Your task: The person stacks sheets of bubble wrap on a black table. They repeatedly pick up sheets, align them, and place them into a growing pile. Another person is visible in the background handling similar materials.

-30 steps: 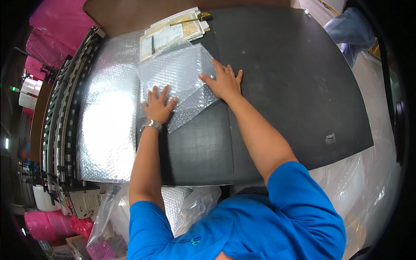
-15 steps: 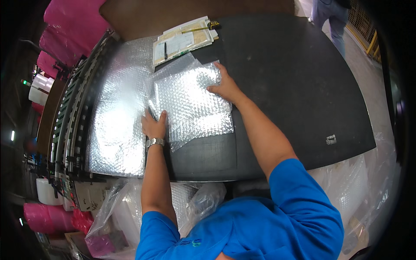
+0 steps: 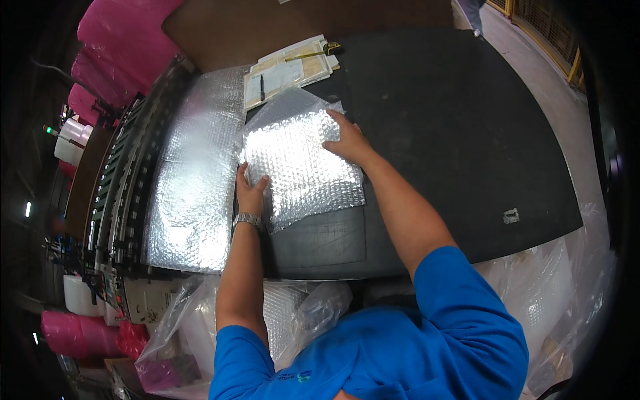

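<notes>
Bubble wrap [image 3: 307,170], glare-whitened, touches both hands [image 3: 251,195] [image 3: 348,142] (whether gripping, I cannot tell).

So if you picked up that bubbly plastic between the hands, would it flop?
Probably: the bubble wrap looks thin, with a slightly wavy lower edge. It seems light, being just bubbled plastic. Its bright shine suggests it might be a bit slippery.

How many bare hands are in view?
2: the left hand at the left edge of the middle bubble wrap; the right hand at its upper right edge. Other hands may be hidden.
</notes>
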Available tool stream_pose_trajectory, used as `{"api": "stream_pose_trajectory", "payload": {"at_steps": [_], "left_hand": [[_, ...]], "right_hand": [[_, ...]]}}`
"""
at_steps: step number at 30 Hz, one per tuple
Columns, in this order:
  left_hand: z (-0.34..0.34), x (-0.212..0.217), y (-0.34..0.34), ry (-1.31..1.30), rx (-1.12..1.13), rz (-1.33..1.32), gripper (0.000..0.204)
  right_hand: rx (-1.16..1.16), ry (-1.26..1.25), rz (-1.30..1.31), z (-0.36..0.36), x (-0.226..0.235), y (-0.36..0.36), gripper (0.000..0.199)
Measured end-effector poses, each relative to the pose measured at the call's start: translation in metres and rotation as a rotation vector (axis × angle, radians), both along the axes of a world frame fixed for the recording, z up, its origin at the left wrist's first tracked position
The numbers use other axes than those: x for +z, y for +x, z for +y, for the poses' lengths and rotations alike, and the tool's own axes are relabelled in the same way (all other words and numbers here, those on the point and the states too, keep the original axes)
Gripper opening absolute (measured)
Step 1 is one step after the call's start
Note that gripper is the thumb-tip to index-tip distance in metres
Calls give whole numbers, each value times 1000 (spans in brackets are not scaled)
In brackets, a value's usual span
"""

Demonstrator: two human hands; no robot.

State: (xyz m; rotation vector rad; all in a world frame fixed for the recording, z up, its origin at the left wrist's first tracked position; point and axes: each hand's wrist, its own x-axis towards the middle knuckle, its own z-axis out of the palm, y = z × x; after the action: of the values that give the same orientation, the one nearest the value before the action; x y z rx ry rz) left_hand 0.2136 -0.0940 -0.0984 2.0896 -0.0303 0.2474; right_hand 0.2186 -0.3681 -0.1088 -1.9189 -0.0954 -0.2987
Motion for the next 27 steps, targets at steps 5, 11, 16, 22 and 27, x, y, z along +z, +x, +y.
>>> {"api": "stream_pose_trajectory", "payload": {"at_steps": [5, 11, 16, 22, 27], "left_hand": [[-21, 11, 31, -131, -192, -72, 75], [-12, -16, 44, 590, -166, -19, 75], [7, -6, -13, 576, -202, -134, 65], [26, -2, -107, 526, -202, -217, 56], [30, -11, -152, 341, -49, -269, 62]], "right_hand": [[-143, 654, -295, -6, -16, 18, 81], [-309, 292, -66, -13, -14, 16, 84], [-241, -10, -112, -9, -13, 12, 90], [164, -494, 171, 7, 18, -21, 97], [334, -216, 63, 19, 14, -43, 91]]}}
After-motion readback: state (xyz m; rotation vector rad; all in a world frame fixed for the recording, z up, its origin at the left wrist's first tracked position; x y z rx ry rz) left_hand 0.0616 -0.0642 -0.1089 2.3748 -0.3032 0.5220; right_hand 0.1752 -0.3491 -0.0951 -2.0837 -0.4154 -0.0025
